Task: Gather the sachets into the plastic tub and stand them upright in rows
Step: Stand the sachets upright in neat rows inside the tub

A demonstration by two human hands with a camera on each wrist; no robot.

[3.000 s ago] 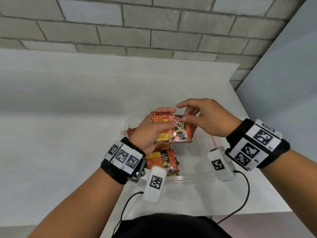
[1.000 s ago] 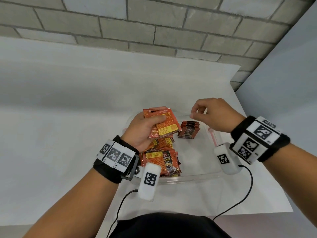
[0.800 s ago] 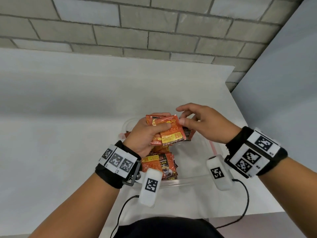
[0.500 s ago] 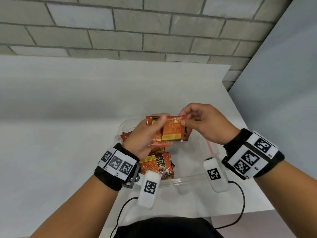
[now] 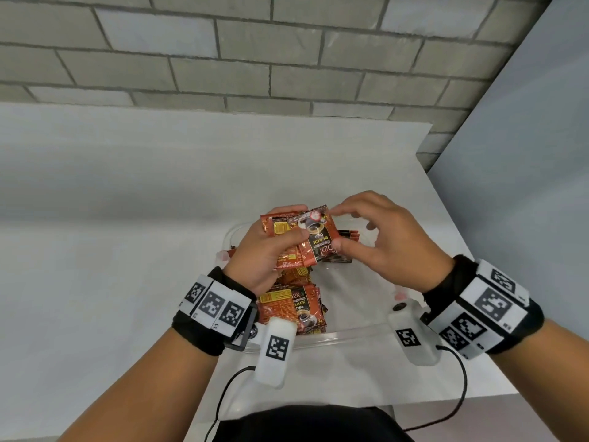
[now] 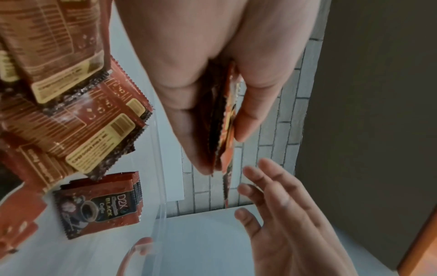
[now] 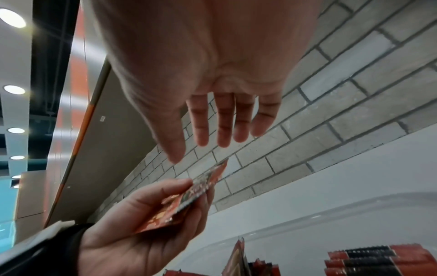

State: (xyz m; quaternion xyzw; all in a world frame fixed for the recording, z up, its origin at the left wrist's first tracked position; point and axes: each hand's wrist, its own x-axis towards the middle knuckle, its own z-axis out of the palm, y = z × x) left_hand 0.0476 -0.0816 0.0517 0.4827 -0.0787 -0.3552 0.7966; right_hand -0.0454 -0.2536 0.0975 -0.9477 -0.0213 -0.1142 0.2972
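Note:
My left hand (image 5: 264, 250) grips a small bundle of orange-brown coffee sachets (image 5: 306, 240) above the clear plastic tub (image 5: 334, 335). The front sachet shows its printed cup face. My right hand (image 5: 376, 237) is at the bundle's right edge with its fingers spread and its thumb by the sachet's lower corner. In the right wrist view its straight fingers (image 7: 224, 121) hold nothing, above the bundle (image 7: 189, 196). A flat pile of sachets (image 5: 293, 309) lies at the tub's left, and a short row (image 5: 349, 234) stands at the far side.
The tub sits on a white table (image 5: 127, 250), close to the front edge and to the right edge. A grey brick wall (image 5: 287, 59) runs behind, a grey panel (image 5: 526, 186) stands at the right, and cables (image 5: 459, 393) hang from my wrist units.
One second ago my right hand was away by the standing row. It came back, pinched the front sachet in the left hand's bundle and turned it face up; its fingers have now loosened.

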